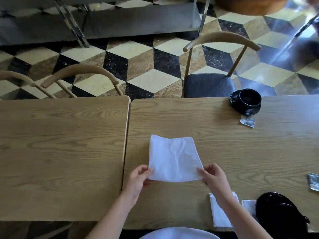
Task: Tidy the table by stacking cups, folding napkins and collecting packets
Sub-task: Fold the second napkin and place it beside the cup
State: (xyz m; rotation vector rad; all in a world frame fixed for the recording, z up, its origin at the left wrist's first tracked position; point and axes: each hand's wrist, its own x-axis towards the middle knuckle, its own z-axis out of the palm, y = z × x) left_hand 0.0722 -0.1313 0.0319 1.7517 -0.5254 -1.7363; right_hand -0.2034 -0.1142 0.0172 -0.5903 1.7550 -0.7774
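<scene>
A white napkin [174,159] lies spread on the right wooden table [241,149]. My left hand [139,180] pinches its near left corner and my right hand [214,178] pinches its near right corner. A folded white napkin [219,216] rests near the front edge, partly under my right forearm. A black cup on a black saucer [246,101] stands at the far edge. One packet [247,121] lies just in front of it, another packet [313,181] at the right edge, and a third packet [248,206] beside black crockery [279,214] at the near right.
A second wooden table [60,152] butts against the left side with a narrow gap between. Wooden chairs stand across: one with a dark seat [208,85] at the far right, two chair backs [79,73] at the far left. Patterned tile floor lies beyond.
</scene>
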